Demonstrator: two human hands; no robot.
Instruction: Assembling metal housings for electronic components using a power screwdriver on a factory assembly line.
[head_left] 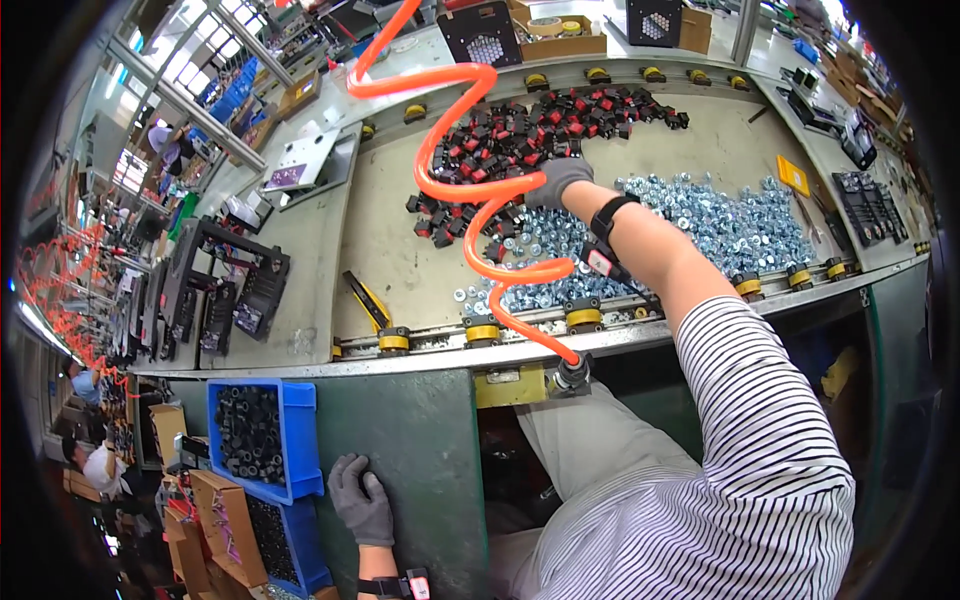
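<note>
Sitting where two heaps are meeting, the right hand [566, 181] is wearing a grey glove and pointing toward the black and red parts [580, 115]. These parts are covering the far middle of the pale worktop [385, 230], with some trailing down the heap's left side toward the person. The orange hose [475, 190] is crossing by the right hand and its fingers are mostly hiding, so I cannot tell whether they are pinching a part. Silvery screws [720, 225] are spreading nearer the person and off to the right. The hose is coiling down to a fitting [572, 372] at the worktop's near edge. The left hand [362, 500], also gloved, is hanging before the green panel [420, 420], just beside a blue bin [300, 440]; its fingers are curving loosely side by side, while the thumb is standing apart. Black pieces [250, 430] are filling that bin. A yellow and black knife [367, 302] is lying near the worktop's left end.
</note>
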